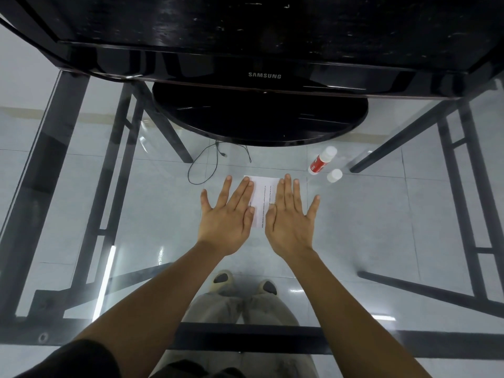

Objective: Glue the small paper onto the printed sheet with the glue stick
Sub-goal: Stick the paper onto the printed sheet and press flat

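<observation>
A white printed sheet (262,201) with lines of small text lies flat on the glass table, in the middle of the view. My left hand (228,216) rests palm down on its left part, fingers spread. My right hand (289,216) lies palm down on its right part, fingers spread too. Neither hand holds anything. The glue stick (321,160), white with a red label, lies on its side to the upper right of the sheet. Its white cap (334,175) stands apart, just below it. I cannot tell a separate small paper from the sheet; my hands hide much of it.
A black monitor (264,75) on a round black base (259,118) stands at the back of the glass table (381,227). Dark metal frame bars, a loose cable (207,165) on the tiled floor, and my legs and shoes show through the glass.
</observation>
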### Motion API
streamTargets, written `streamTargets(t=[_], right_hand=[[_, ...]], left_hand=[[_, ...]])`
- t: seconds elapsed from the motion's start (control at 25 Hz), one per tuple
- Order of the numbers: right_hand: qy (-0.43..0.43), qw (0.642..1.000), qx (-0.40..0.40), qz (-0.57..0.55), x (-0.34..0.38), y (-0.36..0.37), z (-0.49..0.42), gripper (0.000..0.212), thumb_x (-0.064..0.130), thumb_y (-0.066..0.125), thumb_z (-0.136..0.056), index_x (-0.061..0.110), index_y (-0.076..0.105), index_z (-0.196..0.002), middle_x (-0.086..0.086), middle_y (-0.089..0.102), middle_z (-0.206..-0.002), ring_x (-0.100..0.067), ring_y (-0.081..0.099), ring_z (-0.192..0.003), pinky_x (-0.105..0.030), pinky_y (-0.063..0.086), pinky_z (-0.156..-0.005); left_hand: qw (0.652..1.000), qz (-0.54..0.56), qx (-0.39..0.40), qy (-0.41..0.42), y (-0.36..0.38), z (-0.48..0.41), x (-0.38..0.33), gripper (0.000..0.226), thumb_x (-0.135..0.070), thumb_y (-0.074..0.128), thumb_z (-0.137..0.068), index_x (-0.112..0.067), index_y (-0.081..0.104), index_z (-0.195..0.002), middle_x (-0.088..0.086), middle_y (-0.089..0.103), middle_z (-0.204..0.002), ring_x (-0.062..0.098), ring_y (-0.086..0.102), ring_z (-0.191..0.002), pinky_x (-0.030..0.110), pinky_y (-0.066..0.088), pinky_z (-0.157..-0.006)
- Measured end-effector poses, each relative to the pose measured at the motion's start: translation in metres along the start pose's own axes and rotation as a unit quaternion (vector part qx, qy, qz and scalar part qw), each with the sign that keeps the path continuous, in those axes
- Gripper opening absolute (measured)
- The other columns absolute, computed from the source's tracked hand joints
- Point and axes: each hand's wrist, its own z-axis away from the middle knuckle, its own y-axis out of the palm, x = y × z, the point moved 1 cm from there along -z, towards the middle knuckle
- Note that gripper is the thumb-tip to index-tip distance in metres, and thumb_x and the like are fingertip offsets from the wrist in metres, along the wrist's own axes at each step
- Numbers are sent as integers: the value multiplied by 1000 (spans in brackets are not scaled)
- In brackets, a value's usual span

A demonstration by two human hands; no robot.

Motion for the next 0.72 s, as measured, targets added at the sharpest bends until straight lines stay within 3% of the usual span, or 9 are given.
streamTargets(t=[0.16, 0.32, 0.48, 0.6, 0.72], right_hand=[[-54, 998, 18, 15, 1, 3, 0, 56, 44, 0, -94, 22, -19, -143, 3, -12, -157, -13, -31, -134, -45, -31, -102], [-16, 1000, 20, 9, -6, -2, -5, 63, 46, -11, -86, 24, -13, -145, 6, -9, -157, -19, -17, -142, -51, -25, -103], [28, 999, 21, -20, 3, -3, -2, 65, 47, -13, -84, 24, -15, -145, 7, -11, -157, -20, -20, -142, -53, -24, -103], [65, 994, 8, -85, 5, -3, -1, 57, 43, -5, -92, 23, -14, -145, 5, -12, -157, -17, -23, -140, -50, -24, -105], [-29, 998, 24, -56, 8, -2, 9, 54, 41, 1, -95, 25, -23, -140, 4, -17, -156, -13, -29, -136, -44, -31, -102]], left_hand=[[1000, -7, -2, 1, 0, 0, 0, 55, -51, -12, -90, -30, -20, -140, -11, -4, -157, 16, -21, -140, 57, -8, -108], [1000, -2, -7, 1, 2, -1, 1, 53, -49, -4, -93, -31, -21, -140, -11, -2, -157, 14, -27, -137, 56, -10, -106], [1000, 0, -12, 1, 1, 0, 0, 53, -49, -6, -93, -30, -19, -140, -11, 0, -157, 15, -25, -137, 58, -6, -107], [1000, 5, -10, 0, 1, 0, 0, 53, -49, -7, -92, -30, -21, -140, -11, -1, -157, 15, -26, -137, 58, -6, -107], [1000, 7, -8, 4, 1, 0, 0, 52, -48, -6, -93, -30, -19, -140, -12, -2, -157, 15, -24, -138, 58, -7, -108]])
